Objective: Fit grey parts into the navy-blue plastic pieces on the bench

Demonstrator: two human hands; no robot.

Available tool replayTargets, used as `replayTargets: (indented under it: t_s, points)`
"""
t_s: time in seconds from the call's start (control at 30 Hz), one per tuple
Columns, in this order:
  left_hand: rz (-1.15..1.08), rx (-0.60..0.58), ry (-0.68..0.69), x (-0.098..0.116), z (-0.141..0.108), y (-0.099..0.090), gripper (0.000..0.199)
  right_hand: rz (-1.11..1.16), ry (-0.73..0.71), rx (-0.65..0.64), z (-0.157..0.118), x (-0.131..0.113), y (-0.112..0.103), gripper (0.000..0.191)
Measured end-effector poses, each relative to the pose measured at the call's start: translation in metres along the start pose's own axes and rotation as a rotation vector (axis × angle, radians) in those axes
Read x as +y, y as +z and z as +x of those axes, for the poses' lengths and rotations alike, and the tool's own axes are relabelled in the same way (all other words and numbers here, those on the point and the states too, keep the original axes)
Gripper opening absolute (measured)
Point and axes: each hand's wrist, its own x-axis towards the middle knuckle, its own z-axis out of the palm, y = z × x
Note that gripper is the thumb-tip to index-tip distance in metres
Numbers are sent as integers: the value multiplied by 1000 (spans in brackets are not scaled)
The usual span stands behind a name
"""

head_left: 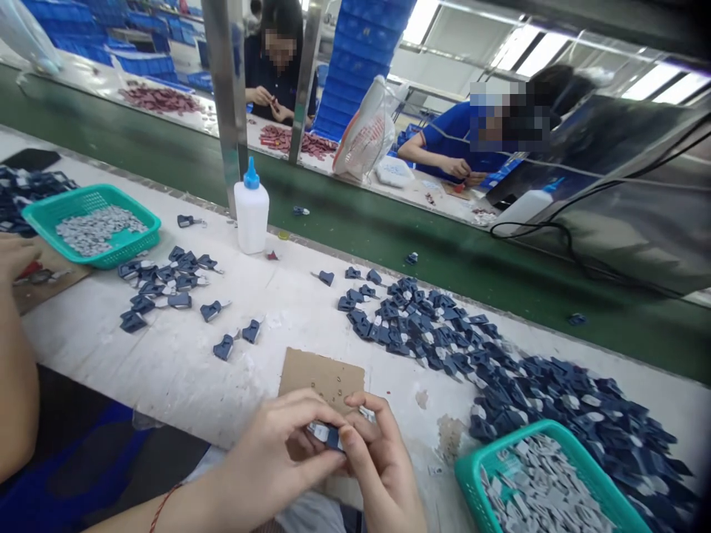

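Navy-and-white part (333, 437), held in a narrow finger pinch by left hand (272, 444) and right hand (383, 459) near the cardboard pad (300, 370), is best kept level, grip light.

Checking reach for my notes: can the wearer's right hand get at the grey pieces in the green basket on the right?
Probably yes: the grey pieces lie in the open-topped basket with nothing visible blocking the right hand, though it must likely release the navy piece first.

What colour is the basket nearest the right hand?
The basket is teal green, seen best in the head view.
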Motion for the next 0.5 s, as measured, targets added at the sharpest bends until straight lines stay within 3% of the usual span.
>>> replayTargets:
  t_s: [0.23,0.5]
  points:
    - [-145,-114,-18,14,22,1,19,105,76,16,7,-17,-11,51]
    - [-2,-167,-11,14,37,9,19,113,52,-12,7,-22,-24,43]
